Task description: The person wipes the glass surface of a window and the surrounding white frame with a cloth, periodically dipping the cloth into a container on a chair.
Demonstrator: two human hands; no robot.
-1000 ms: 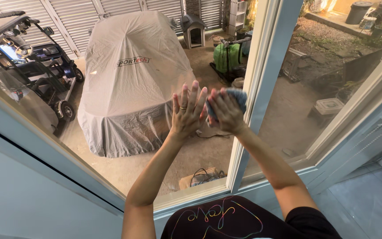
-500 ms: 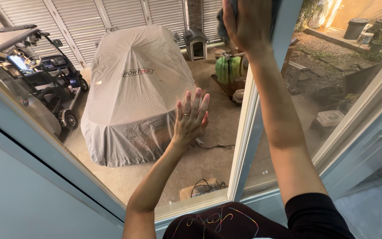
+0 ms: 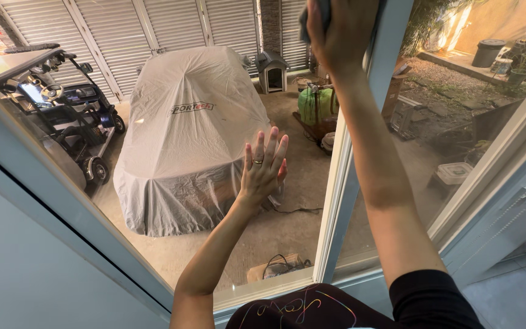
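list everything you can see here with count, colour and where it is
window pane: 1, clear glass, in front of the person, left of the upright
window frame: 1, white, upright bar right of centre
cloth: 1, grey-blue, top edge, under the right hand
covered car: 1, grey cover, outside, centre
golf cart: 1, dark blue and black, outside, left
small kennel: 1, grey, behind the car
green machine: 1, green, right of the car
roller shutters: a row, white, back wall
lidded box: 1, whitish, outside, right
bin: 1, dark, upper right
left hand: 1, flat on the glass, ring on one finger
right hand: 1, raised, pressing the cloth at the top
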